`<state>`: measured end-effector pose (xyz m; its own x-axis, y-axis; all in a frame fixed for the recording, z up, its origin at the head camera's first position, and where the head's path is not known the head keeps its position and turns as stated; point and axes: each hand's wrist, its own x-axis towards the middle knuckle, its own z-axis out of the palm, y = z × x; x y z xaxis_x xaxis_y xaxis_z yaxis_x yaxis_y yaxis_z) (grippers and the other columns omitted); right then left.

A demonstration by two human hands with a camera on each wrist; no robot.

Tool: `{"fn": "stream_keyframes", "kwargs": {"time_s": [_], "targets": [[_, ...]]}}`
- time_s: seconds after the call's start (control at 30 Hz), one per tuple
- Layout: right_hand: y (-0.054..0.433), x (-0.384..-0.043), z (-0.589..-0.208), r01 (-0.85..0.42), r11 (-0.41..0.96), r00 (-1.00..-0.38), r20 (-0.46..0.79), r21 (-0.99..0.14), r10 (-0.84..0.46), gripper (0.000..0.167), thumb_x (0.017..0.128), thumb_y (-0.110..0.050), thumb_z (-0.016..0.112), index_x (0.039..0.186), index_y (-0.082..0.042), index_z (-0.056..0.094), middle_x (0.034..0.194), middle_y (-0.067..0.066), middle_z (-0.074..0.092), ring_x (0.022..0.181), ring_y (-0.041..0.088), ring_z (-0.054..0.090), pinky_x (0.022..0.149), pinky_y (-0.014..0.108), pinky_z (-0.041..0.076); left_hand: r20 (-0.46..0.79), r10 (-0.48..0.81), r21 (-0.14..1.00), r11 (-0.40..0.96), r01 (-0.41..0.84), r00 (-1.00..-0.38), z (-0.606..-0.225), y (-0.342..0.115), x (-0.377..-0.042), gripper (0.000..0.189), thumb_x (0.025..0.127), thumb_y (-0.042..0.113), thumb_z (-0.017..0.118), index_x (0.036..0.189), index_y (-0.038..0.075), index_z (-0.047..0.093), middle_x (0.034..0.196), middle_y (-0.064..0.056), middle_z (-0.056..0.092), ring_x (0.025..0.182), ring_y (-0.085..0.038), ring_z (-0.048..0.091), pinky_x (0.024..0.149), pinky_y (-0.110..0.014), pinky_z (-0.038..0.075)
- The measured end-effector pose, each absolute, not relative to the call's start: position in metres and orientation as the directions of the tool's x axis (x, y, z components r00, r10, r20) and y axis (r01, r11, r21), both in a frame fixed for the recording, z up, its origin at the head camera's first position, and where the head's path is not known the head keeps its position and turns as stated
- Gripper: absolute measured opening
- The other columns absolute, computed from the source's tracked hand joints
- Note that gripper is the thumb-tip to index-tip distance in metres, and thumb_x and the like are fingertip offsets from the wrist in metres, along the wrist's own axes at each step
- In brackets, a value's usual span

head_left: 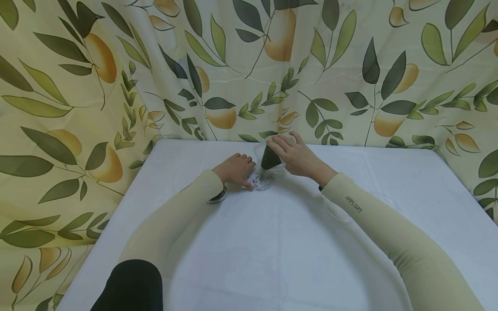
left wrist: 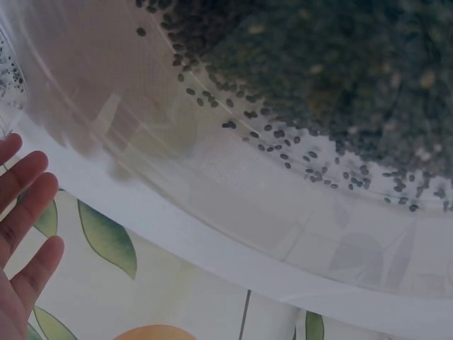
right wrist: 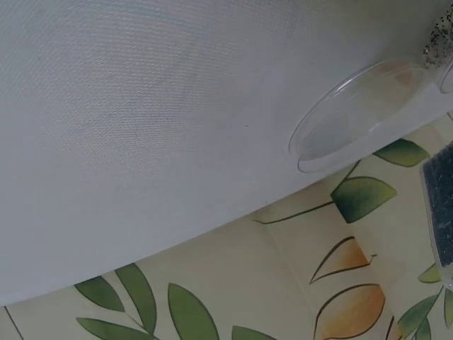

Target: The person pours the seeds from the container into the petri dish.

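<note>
My right hand [head_left: 298, 157] grips a tilted clear container filled with dark, blackish-green seeds [head_left: 271, 158]. Its lower end is above a clear dish with black seeds scattered in it [head_left: 261, 179]. At the left side of that dish is my left hand [head_left: 235, 169], fingers reaching along the far edge and thumb along the near one. In the left wrist view its fingers [left wrist: 27, 198] are spread and fairly straight. Close to that camera lies a clear dish of dark seeds [left wrist: 233, 184], partly hidden under my wrist in the head view. The right wrist view shows only part of the held container [right wrist: 440, 212].
A clear round dish [right wrist: 354, 117] sits near the table's far edge. Another faint clear dish [head_left: 337, 214] lies below my right forearm. The white table [head_left: 249, 250] ends at a leaf-and-fruit patterned curtain [head_left: 249, 77].
</note>
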<state>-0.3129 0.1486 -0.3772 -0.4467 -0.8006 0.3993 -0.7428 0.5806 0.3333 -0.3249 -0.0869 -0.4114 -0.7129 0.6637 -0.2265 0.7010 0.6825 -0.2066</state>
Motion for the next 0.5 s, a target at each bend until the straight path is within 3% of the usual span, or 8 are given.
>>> {"fn": "stream_keyframes", "kwargs": {"time_s": [0.5], "targets": [[0.1489,-0.314,-0.3748,-0.727,0.586,-0.463,0.374,0.358,-0.803,0.086,0.064,-0.009,0.083,0.138,-0.005,0.04,0.135,0.016,0.048,0.125,0.029,0.044,0.102,0.054,0.031,-0.225,0.671,-0.217,0.673,0.708,-0.707,-0.412,-0.0868,-0.3258,0.08,0.075,0.072,0.057,0.127,0.011,0.051,0.124,-0.005,0.054,0.115,-0.02,0.049,0.101,-0.038,0.038]]}}
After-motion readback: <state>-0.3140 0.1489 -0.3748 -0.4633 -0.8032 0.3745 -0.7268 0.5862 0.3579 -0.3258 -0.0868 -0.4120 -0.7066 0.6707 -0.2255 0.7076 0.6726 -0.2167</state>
